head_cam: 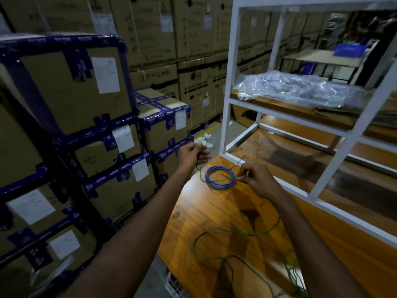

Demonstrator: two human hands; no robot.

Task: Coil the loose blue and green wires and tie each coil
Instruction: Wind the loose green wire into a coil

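A coil of blue wire (219, 177) lies on the wooden table (214, 214) near its far left corner. A thin black tie (238, 161) sticks up from the coil's right side. My right hand (256, 179) pinches the green wire (217, 181) at the coil's right edge. From there the green wire crosses the coil and runs up to my left hand (193, 154), whose curled fingers grip it above the table's left edge. More loose green wire (232, 234) loops over the near part of the table.
A white metal rack (227, 87) stands on the table right of the coil, with clear plastic wrap (300, 89) on its upper shelf. Taped cardboard boxes (71, 93) are stacked close on the left. Paper scraps (205, 139) lie on the floor beyond.
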